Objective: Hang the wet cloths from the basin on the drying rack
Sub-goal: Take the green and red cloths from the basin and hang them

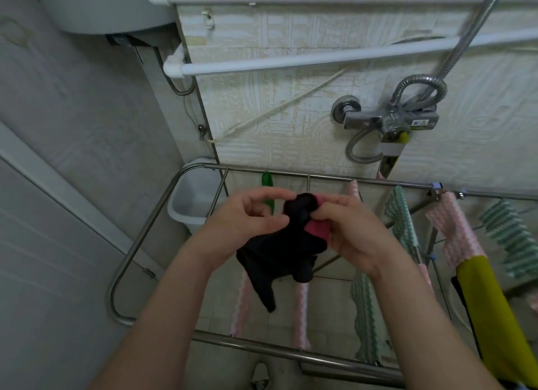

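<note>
A bunched black cloth (279, 253) with a pink part (317, 228) hangs in the air above the steel drying rack (139, 238). My left hand (247, 218) pinches its top edge from the left. My right hand (352, 232) grips the pink and black folds from the right. Several cloths hang on the rack's bars: pink wavy ones (457, 229), green striped ones (403, 218) and a yellow one (495, 311). The basin is not in view.
A white plastic bin (192, 200) stands in the corner behind the rack. A chrome shower tap (390, 119) with its hose is fixed to the tiled wall. Two white rails (291, 60) run across the wall above. A water heater (110, 8) hangs at top left.
</note>
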### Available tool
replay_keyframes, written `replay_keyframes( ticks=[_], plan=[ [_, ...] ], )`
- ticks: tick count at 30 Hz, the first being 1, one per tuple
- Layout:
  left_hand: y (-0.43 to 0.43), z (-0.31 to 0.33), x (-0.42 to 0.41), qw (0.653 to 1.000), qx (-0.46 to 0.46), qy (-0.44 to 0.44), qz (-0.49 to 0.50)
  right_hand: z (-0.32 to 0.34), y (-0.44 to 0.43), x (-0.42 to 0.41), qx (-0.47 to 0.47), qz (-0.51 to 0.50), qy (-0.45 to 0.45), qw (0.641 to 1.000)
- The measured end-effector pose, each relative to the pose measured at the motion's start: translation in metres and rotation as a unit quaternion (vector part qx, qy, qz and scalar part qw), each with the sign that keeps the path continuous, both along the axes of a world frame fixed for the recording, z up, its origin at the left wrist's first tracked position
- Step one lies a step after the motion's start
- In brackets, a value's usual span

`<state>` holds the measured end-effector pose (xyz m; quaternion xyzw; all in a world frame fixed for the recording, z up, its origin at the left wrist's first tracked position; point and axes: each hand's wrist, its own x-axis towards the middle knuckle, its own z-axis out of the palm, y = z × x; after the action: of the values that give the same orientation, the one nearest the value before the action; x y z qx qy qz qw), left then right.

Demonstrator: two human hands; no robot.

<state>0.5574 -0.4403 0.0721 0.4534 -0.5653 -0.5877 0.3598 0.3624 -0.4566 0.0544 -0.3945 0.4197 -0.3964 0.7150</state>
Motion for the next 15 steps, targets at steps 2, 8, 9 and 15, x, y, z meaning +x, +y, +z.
replay_keyframes(
  ticks=[2, 8, 9, 15],
  plan=[
    [-0.004, 0.003, 0.010, 0.998, -0.017, -0.054, 0.010, 0.011, -0.009, -0.015, -0.017, -0.027, 0.034, 0.999],
    [-0.018, 0.011, 0.018, 0.969, -0.071, -0.213, 0.102, 0.034, -0.031, -0.046, -0.121, -0.037, 0.280, 0.951],
    [-0.022, 0.010, 0.018, 0.964, -0.090, -0.217, 0.125, 0.036, -0.034, -0.050, -0.134, -0.028, 0.320, 0.937],
    [-0.053, -0.010, 0.014, 0.938, -0.140, -0.262, 0.181, 0.028, -0.052, -0.060, -0.196, 0.012, 0.503, 0.841]
  ],
)
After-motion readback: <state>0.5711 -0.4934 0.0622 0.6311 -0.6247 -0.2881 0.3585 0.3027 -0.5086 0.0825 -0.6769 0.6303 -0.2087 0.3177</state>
